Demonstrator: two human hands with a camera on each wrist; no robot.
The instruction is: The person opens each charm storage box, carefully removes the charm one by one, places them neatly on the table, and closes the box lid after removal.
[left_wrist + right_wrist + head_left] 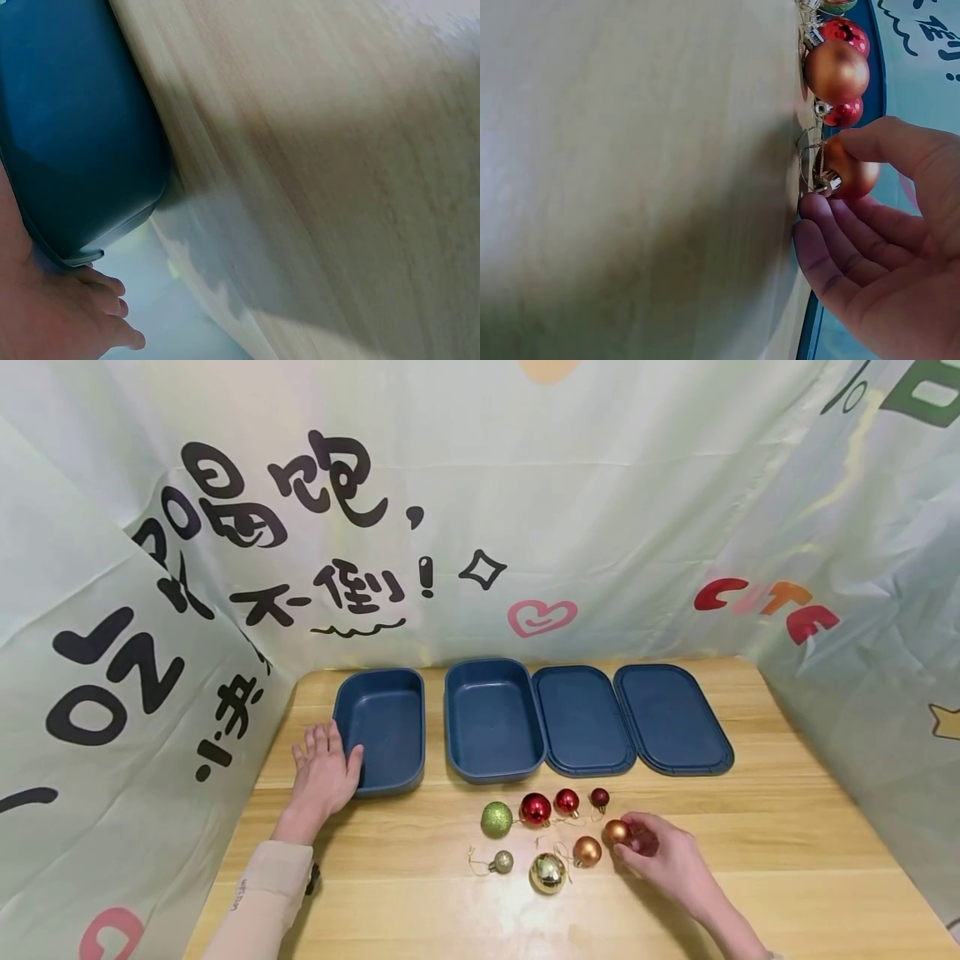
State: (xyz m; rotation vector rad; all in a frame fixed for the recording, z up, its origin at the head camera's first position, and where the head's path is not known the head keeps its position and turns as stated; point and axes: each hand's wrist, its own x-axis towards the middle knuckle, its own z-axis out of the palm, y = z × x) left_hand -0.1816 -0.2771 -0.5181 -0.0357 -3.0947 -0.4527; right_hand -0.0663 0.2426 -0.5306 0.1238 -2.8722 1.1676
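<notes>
In the head view, my left hand point(324, 770) holds the near left corner of a dark blue plastic box point(382, 727), thumb over the rim and fingers along the outer side. The left wrist view shows that box's wall point(82, 127) close up, with fingertips past its rim. My right hand point(667, 858) pinches a matte copper Christmas bauble point(617, 832) between thumb and fingers; its metal cap and gold string show in the right wrist view point(859, 169). Close by lie another copper bauble point(587, 852), a shiny gold bauble point(548, 873) and a small dark red bauble point(599, 798).
A second blue box point(495, 718) stands right of the first, followed by two flat blue lids point(585, 720). Two red baubles point(536, 809), a glittery green bauble point(497, 819) and a small glittery gold bauble point(503, 862) lie in front. Printed cloth point(615, 552) surrounds the wooden table point(405, 893).
</notes>
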